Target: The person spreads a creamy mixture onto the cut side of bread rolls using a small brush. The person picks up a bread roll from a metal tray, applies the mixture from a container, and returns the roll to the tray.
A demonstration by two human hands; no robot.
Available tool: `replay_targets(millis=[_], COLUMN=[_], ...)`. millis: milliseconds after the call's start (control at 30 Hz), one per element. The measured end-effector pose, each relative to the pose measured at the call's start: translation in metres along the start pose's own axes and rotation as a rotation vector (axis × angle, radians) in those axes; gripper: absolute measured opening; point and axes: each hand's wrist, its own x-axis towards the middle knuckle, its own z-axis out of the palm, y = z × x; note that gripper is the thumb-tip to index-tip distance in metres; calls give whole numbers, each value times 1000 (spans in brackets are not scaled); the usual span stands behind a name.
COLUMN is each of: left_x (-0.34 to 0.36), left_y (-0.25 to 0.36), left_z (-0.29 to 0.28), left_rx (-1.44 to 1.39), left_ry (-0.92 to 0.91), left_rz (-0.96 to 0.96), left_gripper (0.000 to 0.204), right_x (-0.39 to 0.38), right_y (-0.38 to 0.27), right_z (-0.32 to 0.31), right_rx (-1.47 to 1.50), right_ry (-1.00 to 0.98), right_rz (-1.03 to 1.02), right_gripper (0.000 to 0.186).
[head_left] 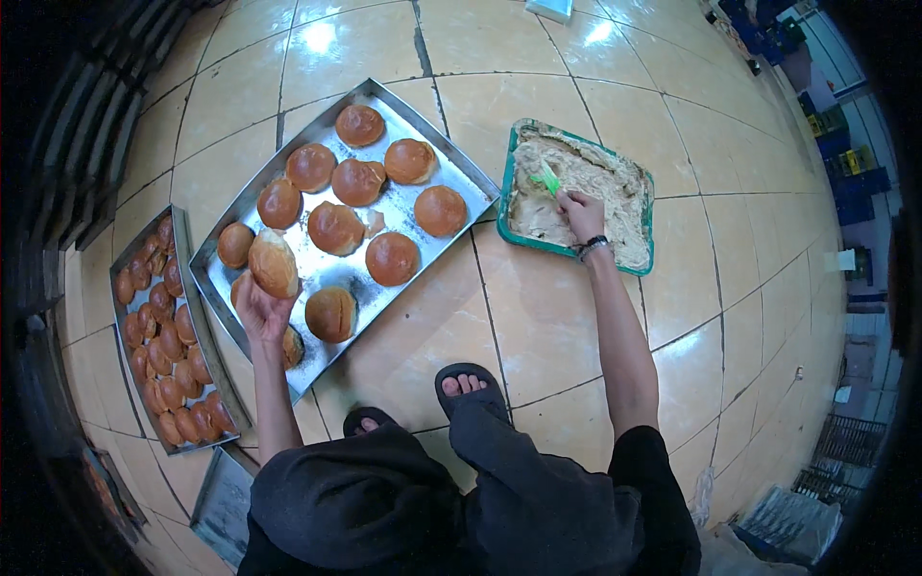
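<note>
My left hand (261,305) holds a pale-sided bread bun (274,261) over the lower left of a large metal tray (447,152), which carries several glossy brown round buns (393,257). My right hand (584,213) grips a bright green spatula (549,179) over a green rectangular tub (648,226) of pale, thick spread (615,216), with the blade at the spread in its upper left part.
A second tray (230,413) packed with elongated brown buns lies on the tiled floor at left, beside an empty metal tray (216,490). Dark stacked trays or racks (86,144) line the left. Crates (845,182) stand at the far right. My sandalled feet (466,384) are below.
</note>
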Motion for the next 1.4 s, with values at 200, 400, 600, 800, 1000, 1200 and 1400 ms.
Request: replay_targets(millis=[200, 400, 600, 800, 1000, 1200, 1400], left_x=[14, -6, -11, -31, -28, -21, -9], left_y=[-28, -55, -47, -12, 2, 3, -35], left_z=[15, 83, 65, 56, -10, -40, 13], left_rx=[282, 172, 485, 970, 356, 895, 1212], left_ry=[187, -37, 37, 164, 294, 395, 669], left_rz=[-165, -181, -308, -91, -262, -222, -120], left_gripper=[48, 60, 66, 71, 56, 78, 95], right_x=[-74, -164, -190, -192, -204, -215, -213], right_y=[-46, -94, -124, -111, -106, -105, -96], right_z=[3, 15, 24, 27, 35, 45, 46], right_rx=[331, 409, 340, 362, 418, 387, 393], right_ry=[-209, -383, -516, -468, -496, -565, -550], right_rz=[-226, -272, -384, -295, -264, -249, -289], right_gripper=[27, 19, 23, 22, 22, 22, 24])
